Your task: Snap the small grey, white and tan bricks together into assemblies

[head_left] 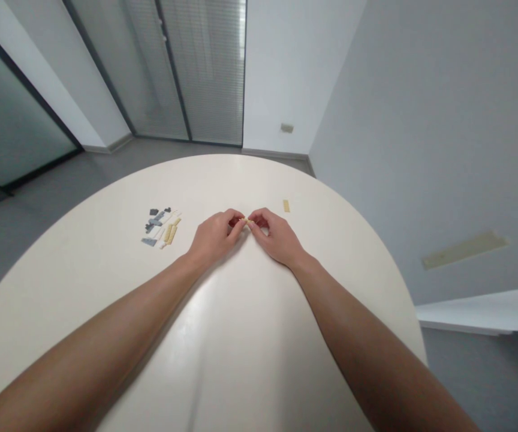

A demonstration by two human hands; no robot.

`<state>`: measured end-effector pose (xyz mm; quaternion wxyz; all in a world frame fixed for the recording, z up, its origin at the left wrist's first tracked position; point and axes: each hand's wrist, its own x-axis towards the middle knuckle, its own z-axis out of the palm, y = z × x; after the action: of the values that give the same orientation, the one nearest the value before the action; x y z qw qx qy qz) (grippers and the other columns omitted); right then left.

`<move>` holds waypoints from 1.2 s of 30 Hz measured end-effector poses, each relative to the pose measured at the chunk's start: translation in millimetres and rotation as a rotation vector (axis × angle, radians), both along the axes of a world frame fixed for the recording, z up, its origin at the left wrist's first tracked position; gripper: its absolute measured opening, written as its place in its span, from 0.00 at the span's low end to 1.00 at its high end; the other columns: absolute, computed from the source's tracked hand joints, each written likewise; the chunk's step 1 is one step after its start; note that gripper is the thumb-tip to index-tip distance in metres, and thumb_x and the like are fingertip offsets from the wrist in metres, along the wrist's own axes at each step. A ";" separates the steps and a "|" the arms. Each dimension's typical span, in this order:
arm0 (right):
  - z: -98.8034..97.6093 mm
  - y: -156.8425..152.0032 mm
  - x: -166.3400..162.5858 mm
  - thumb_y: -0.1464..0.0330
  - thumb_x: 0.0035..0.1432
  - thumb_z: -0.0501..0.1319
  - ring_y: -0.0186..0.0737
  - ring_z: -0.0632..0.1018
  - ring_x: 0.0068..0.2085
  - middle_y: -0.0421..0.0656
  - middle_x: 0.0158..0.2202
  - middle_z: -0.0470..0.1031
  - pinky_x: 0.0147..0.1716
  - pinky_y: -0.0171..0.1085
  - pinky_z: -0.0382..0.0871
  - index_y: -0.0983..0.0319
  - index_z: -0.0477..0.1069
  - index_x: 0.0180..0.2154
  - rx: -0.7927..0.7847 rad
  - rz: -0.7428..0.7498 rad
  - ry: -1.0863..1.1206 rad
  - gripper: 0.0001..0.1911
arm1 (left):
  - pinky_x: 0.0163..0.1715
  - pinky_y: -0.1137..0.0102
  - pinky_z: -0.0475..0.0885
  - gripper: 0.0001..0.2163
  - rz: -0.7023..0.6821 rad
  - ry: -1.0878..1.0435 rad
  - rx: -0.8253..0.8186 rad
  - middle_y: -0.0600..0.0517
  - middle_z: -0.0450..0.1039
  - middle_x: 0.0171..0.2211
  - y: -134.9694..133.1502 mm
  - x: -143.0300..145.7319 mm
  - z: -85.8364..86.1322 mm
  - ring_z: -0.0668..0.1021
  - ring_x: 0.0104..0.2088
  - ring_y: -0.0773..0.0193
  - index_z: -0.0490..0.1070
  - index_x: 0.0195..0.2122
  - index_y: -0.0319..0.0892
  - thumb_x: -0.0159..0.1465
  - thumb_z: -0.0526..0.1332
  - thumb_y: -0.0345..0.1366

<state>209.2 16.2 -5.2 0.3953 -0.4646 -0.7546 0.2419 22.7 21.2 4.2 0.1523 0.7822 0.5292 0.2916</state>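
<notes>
Over the middle of the round white table (236, 360), my left hand (217, 233) and my right hand (274, 234) meet at the fingertips. Both are closed in a pinch on a small yellowish building-brick piece (247, 220), mostly covered by the fingers. Whether it is one piece or two, I cannot tell. Left of my left hand lies a loose pile of small bricks: tan ones (169, 233), grey ones (153, 222) and a few white and dark bits. A flat tan plate piece (286, 206) rests by itself just beyond my right hand.
The table's curved far edge (223, 156) runs across the view. Behind it stand glass panels with blinds (209, 78) and a white wall with a socket (287, 128). A grey wall (443, 132) rises on the right.
</notes>
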 end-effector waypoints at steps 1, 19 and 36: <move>0.2 0.0 0.1 0.62 0.67 0.57 0.40 0.78 0.39 0.43 0.40 0.79 0.43 0.41 0.71 0.58 0.71 0.44 0.000 0.003 -0.002 0.08 | 0.36 0.65 0.69 0.12 -0.002 0.002 0.000 0.50 0.81 0.39 0.2 0.0 -0.4 0.79 0.37 0.59 0.75 0.45 0.45 0.70 0.55 0.43; -0.3 2.7 5.3 0.65 0.65 0.57 0.41 0.77 0.39 0.44 0.39 0.79 0.42 0.41 0.70 0.59 0.73 0.41 0.011 -0.020 -0.035 0.08 | 0.37 0.63 0.69 0.13 -0.121 0.092 0.034 0.48 0.80 0.37 5.3 2.5 -5.3 0.76 0.39 0.56 0.77 0.43 0.44 0.70 0.54 0.41; -0.2 2.5 2.8 0.64 0.65 0.58 0.40 0.78 0.39 0.43 0.39 0.79 0.41 0.41 0.70 0.58 0.73 0.42 -0.010 -0.040 0.011 0.08 | 0.36 0.64 0.68 0.13 -0.097 0.083 0.036 0.48 0.79 0.37 4.4 1.4 -4.9 0.76 0.38 0.56 0.76 0.44 0.44 0.70 0.54 0.43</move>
<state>212.0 18.7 -5.3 0.4017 -0.4805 -0.7416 0.2402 24.1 25.7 -0.8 0.1301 0.8209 0.4912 0.2607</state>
